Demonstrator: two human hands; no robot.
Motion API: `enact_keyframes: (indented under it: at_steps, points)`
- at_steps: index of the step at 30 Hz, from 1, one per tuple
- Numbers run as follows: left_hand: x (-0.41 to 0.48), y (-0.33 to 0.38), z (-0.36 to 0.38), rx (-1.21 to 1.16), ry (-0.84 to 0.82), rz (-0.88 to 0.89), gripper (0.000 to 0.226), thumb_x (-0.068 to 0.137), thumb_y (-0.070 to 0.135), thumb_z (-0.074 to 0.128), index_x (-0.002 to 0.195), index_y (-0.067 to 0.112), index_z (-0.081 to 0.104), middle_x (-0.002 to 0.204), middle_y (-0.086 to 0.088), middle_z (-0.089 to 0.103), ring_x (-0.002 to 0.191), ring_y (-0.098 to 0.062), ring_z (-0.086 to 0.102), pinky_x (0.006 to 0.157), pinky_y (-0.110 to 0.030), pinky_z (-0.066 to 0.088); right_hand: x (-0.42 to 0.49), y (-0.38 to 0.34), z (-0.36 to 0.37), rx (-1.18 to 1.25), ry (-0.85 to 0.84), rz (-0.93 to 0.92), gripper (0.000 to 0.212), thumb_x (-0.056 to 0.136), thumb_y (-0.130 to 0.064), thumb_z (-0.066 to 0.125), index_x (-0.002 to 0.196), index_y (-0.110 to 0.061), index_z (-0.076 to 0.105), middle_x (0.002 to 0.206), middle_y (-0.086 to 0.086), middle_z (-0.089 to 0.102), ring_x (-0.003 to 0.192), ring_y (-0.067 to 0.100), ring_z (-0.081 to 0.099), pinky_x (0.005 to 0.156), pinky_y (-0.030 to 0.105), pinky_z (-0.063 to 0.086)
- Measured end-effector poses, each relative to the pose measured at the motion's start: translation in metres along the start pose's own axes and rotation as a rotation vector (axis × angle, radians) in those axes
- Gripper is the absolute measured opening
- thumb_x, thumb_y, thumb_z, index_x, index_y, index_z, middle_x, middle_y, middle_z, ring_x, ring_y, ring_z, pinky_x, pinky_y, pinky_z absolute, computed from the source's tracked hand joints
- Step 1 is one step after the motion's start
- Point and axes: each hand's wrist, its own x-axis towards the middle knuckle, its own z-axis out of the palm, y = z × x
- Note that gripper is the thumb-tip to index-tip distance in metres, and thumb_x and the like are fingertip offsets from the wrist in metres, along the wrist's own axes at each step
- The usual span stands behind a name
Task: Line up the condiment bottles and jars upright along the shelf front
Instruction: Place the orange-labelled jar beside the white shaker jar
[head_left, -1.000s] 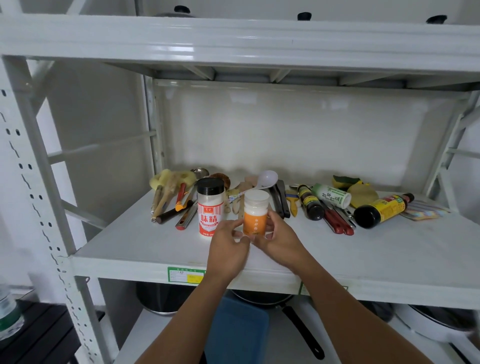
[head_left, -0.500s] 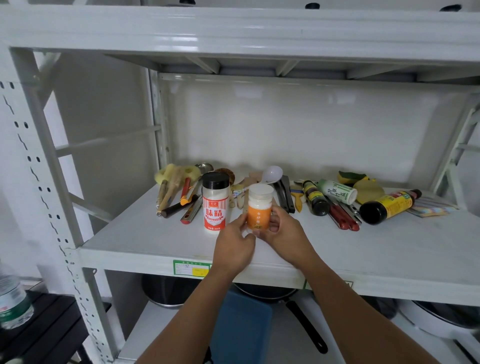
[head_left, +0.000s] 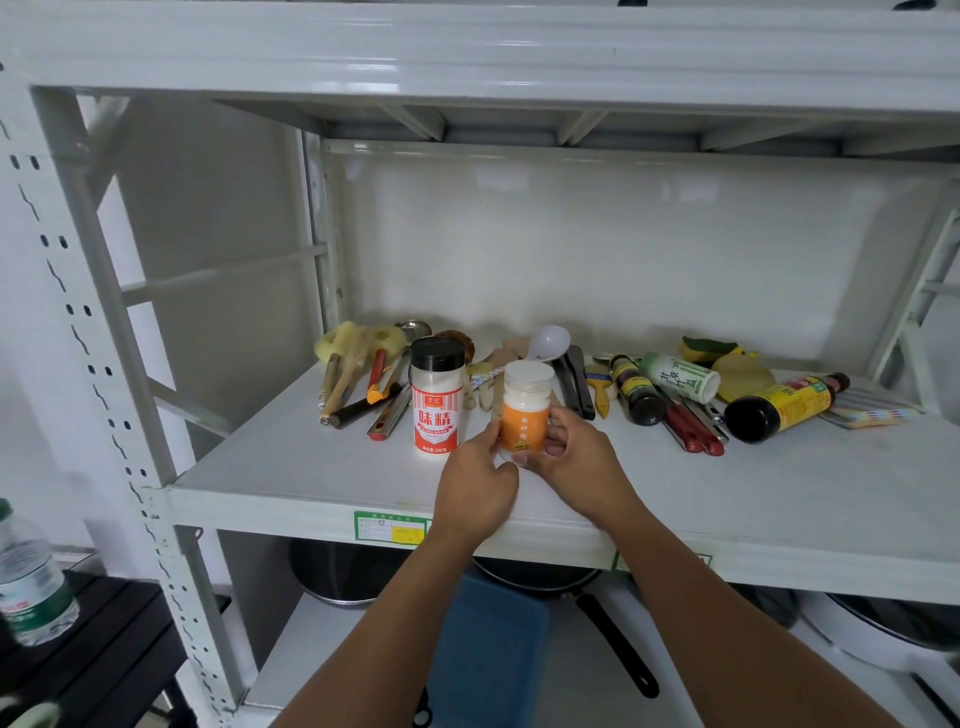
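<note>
A small jar with an orange label and white lid (head_left: 524, 410) stands upright on the white shelf (head_left: 311, 467). My left hand (head_left: 475, 483) pinches its lower left side and my right hand (head_left: 576, 462) grips its right side. Just to its left stands a taller white-and-red jar with a black cap (head_left: 437, 397), upright. Lying on their sides further right are a small dark bottle (head_left: 635, 389), a white-and-green bottle (head_left: 680, 376) and a large dark bottle with a yellow label (head_left: 784, 408).
Kitchen utensils (head_left: 363, 374), a white spoon (head_left: 548, 343), red-handled tools (head_left: 693, 436) and sponges (head_left: 727, 364) lie along the back of the shelf. Pans and a pot sit on the shelf below. A water bottle (head_left: 28, 577) stands at the far left.
Both hands have stayed on the orange jar, which has scarcely shifted beside the red-labelled jar. My head has moved, so the whole shelf sits a little differently in view.
</note>
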Motion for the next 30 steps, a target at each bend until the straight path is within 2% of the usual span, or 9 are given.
enact_keyframes:
  at_steps: [11, 15, 18, 27, 30]
  points:
    - [0.0003, -0.0002, 0.0024, 0.03, 0.013, 0.004, 0.057, 0.099, 0.011, 0.051, 0.155, 0.017, 0.043, 0.144, -0.004, 0.061, 0.128, -0.024, 0.06, 0.096, -0.021, 0.04, -0.0011, -0.0005, -0.002, 0.005, -0.01, -0.008, 0.077, 0.078, -0.024, 0.093, 0.146, -0.025, 0.056, 0.137, -0.004, 0.07, 0.122, 0.009, 0.068, 0.111, 0.038, 0.053]
    - [0.0005, 0.0005, 0.0029, 0.057, 0.002, 0.013, 0.057, 0.099, 0.012, 0.05, 0.155, 0.018, 0.042, 0.14, -0.005, 0.064, 0.122, -0.025, 0.062, 0.096, -0.024, 0.044, 0.0001, -0.0003, -0.0014, 0.005, -0.018, -0.014, 0.079, 0.08, -0.024, 0.092, 0.148, -0.024, 0.053, 0.139, -0.004, 0.069, 0.125, 0.011, 0.067, 0.112, 0.041, 0.051]
    - [0.001, 0.0009, 0.0026, 0.062, -0.006, 0.013, 0.057, 0.099, 0.012, 0.05, 0.156, 0.017, 0.041, 0.139, -0.006, 0.064, 0.121, -0.025, 0.062, 0.093, -0.022, 0.042, 0.0017, 0.0015, -0.001, 0.005, -0.024, -0.017, 0.08, 0.08, -0.025, 0.092, 0.149, -0.025, 0.052, 0.139, -0.005, 0.069, 0.124, 0.01, 0.067, 0.112, 0.043, 0.052]
    - [0.0, 0.0019, 0.0038, 0.048, 0.001, 0.022, 0.053, 0.099, 0.013, 0.053, 0.151, 0.018, 0.045, 0.138, -0.005, 0.064, 0.121, -0.023, 0.062, 0.093, -0.021, 0.041, 0.0022, 0.0046, -0.0007, 0.018, -0.031, -0.028, 0.08, 0.079, -0.027, 0.092, 0.149, -0.027, 0.053, 0.136, -0.006, 0.071, 0.122, 0.007, 0.068, 0.111, 0.042, 0.053]
    - [0.0001, 0.0014, 0.0049, 0.052, 0.007, 0.026, 0.051, 0.097, 0.013, 0.054, 0.147, 0.018, 0.049, 0.131, -0.005, 0.067, 0.114, -0.022, 0.064, 0.091, -0.022, 0.045, 0.0022, 0.0046, -0.0009, 0.017, -0.028, -0.034, 0.081, 0.079, -0.028, 0.092, 0.15, -0.026, 0.052, 0.137, -0.006, 0.071, 0.123, 0.008, 0.068, 0.112, 0.042, 0.052]
